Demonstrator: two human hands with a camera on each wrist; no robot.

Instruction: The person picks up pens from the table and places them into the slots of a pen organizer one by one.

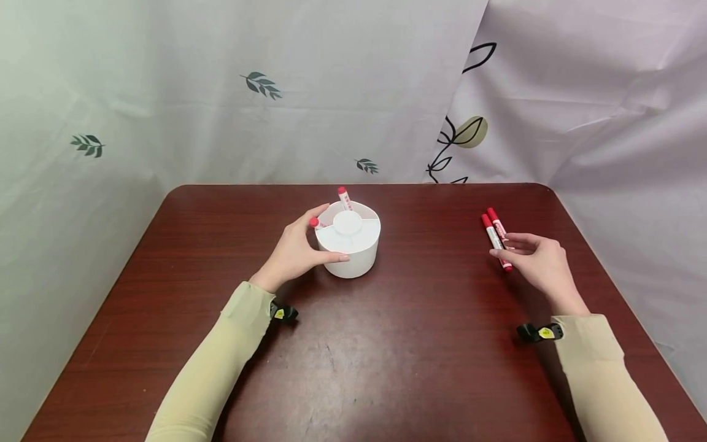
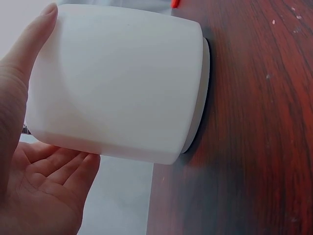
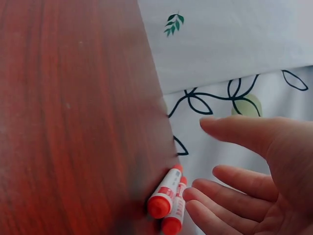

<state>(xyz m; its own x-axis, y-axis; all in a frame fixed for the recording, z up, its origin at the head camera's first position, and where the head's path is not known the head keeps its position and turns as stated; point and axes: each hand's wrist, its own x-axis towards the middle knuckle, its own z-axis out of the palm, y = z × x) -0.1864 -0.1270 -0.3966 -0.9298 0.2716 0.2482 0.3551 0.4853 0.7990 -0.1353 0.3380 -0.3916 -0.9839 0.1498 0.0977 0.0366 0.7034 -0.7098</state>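
Observation:
A round white desk organizer (image 1: 359,261) with compartments and a raised round centre stands on the table. My left hand (image 1: 295,252) holds it from the left, with the thumb across its front and the fingers round its far side. Inside it, a red-capped white marker (image 1: 345,197) leans at the back, and another marker (image 1: 315,222) pokes out beside my left fingers. Toward the right, a white marker (image 1: 491,234) and a second red-and-white marker (image 1: 497,224) lie side by side. My right hand (image 1: 544,264) hovers over their near ends, thumb and fingers apart, holding nothing.
The dark red wooden table (image 1: 409,344) has rounded far corners. Behind it hangs a pale curtain (image 1: 309,135) with leaf prints. Each wrist wears a black strap, the left strap (image 1: 284,312) and the right strap (image 1: 538,333).

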